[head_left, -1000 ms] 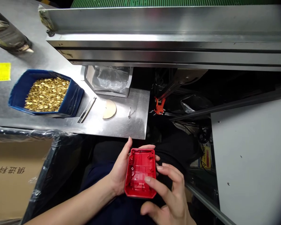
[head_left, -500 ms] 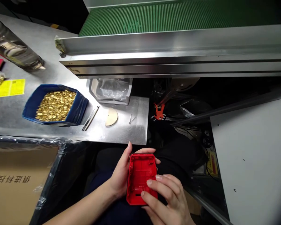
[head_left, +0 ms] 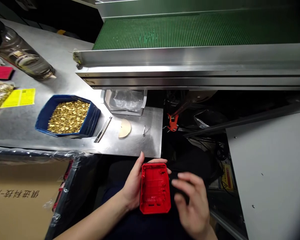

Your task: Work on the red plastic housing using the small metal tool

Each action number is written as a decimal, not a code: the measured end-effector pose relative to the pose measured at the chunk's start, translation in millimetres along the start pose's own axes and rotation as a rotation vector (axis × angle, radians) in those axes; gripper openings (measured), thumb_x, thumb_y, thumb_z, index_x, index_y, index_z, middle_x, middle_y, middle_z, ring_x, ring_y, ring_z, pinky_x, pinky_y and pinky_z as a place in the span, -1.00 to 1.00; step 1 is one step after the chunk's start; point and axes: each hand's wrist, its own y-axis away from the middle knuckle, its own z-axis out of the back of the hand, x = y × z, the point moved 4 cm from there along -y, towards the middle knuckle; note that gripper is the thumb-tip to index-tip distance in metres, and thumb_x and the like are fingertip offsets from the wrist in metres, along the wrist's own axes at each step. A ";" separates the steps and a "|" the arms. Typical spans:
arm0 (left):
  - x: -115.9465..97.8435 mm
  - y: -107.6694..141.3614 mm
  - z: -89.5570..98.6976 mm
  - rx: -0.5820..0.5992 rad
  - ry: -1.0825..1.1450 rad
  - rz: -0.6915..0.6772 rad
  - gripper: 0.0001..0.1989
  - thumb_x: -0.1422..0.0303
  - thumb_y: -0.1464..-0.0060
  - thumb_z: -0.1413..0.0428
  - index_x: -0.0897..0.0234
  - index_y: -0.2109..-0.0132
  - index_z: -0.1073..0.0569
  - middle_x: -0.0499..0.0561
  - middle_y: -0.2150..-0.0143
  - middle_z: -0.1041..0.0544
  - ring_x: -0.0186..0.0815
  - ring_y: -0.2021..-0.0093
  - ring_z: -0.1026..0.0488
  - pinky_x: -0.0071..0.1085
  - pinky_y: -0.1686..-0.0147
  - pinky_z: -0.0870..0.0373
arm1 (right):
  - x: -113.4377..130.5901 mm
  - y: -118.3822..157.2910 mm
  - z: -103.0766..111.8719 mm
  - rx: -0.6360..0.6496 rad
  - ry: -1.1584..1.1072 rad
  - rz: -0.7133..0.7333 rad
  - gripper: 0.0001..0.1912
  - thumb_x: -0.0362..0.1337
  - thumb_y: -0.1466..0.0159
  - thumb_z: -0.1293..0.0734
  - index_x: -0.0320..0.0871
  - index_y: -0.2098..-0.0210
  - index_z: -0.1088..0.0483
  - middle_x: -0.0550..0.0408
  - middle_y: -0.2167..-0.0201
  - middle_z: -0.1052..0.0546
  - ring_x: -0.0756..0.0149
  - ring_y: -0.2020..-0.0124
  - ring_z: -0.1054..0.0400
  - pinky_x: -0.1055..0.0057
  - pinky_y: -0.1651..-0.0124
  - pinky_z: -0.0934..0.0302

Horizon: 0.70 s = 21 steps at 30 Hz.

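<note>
A red plastic housing shell (head_left: 155,186), open side facing up, lies in my left hand (head_left: 133,188). The thumb runs along its left edge and the fingers wrap beneath it, with fingertips showing past the far right corner. Small posts and ribs line its inner walls, and slots show near its close end. To the right of the shell, apart from it, is my right hand (head_left: 193,203). Its fingers are bent and spread, slightly blurred, and nothing shows between them.
A blue bin (head_left: 43,116) of small brass-coloured parts stands on the metal table (head_left: 150,148). Beside it lie a thin cutter-like tool (head_left: 103,130), a pale disc (head_left: 125,128) and a small metal piece (head_left: 144,131). A green conveyor belt (head_left: 175,31) runs behind; a cardboard sheet (head_left: 22,206) is at left.
My right hand has come away from the inside of the shell and moved right. The left hand still holds the shell. The camera view has shifted slightly.
</note>
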 end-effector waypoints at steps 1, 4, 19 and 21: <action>-1.4 1.7 2.9 -0.021 0.011 0.004 -0.27 -0.16 -0.34 0.13 0.42 -0.12 -0.54 0.29 0.09 -0.66 -0.10 0.21 -0.62 -0.28 0.21 -0.51 | -12.9 -8.7 -6.0 0.019 -0.007 -0.115 -0.78 -0.21 -0.50 -0.22 -0.08 0.00 -0.48 -0.06 0.04 -0.48 0.16 -0.02 -0.43 0.23 -0.01 -0.42; -2.9 10.6 13.7 -0.070 0.017 0.021 -0.25 -0.21 -0.29 0.08 0.41 -0.14 -0.52 0.32 0.06 -0.65 -0.03 0.17 -0.63 -0.21 0.16 -0.52 | -44.3 -46.6 -37.7 0.203 0.016 -0.244 -0.78 -0.33 -0.49 -0.20 -0.05 -0.03 -0.44 0.00 0.04 -0.53 0.19 0.01 -0.46 0.25 -0.01 -0.43; 2.5 54.0 48.0 0.143 -0.385 -0.105 -0.13 -0.02 -0.02 -0.37 0.17 -0.39 -0.31 0.24 -0.21 -0.53 0.01 -0.13 -0.51 -0.10 -0.15 -0.37 | -89.5 -150.7 -147.0 0.639 0.187 0.140 -0.86 -0.36 -0.34 -0.37 -0.06 0.10 -0.47 -0.04 -0.01 -0.49 0.06 -0.08 -0.35 0.14 -0.17 -0.22; 3.8 53.6 46.5 0.129 -0.379 -0.101 -0.10 -0.03 0.01 -0.39 0.17 -0.38 -0.30 0.24 -0.21 -0.53 0.02 -0.14 -0.51 -0.10 -0.16 -0.37 | -88.3 -132.7 -138.0 0.598 0.165 0.082 -0.83 -0.26 -0.40 -0.32 -0.09 0.02 -0.41 -0.03 0.02 -0.49 0.13 0.01 -0.39 0.22 -0.10 -0.26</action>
